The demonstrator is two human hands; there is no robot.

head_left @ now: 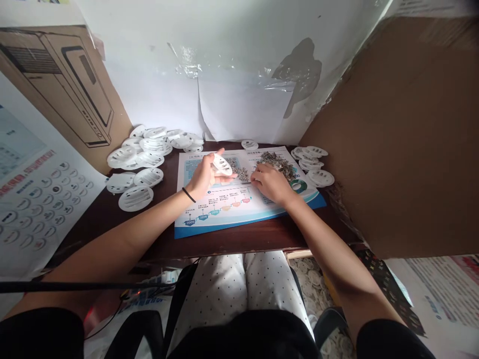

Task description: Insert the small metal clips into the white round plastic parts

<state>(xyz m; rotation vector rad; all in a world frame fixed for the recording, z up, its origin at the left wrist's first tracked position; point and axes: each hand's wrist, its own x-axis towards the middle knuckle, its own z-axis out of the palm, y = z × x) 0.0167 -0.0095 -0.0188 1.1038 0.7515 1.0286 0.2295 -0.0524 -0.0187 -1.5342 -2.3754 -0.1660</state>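
Head view: on the bench [239, 245], over a printed sheet [239, 194], the right hand's [271, 184] grip is unclear. At its nine o'clock, the left hand [202, 177] pinches a slotted disc [223, 165]; at its one, metal parts [279, 160] lie heaped.

The discs [217, 162] look smooth plastic, the small pieces [280, 162] metal.

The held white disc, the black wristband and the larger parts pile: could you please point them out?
Held white disc [222, 165]: head view, on its slotted face.
Black wristband [189, 195]: head view, mid-band.
Larger parts pile [277, 160]: head view, its upper middle.
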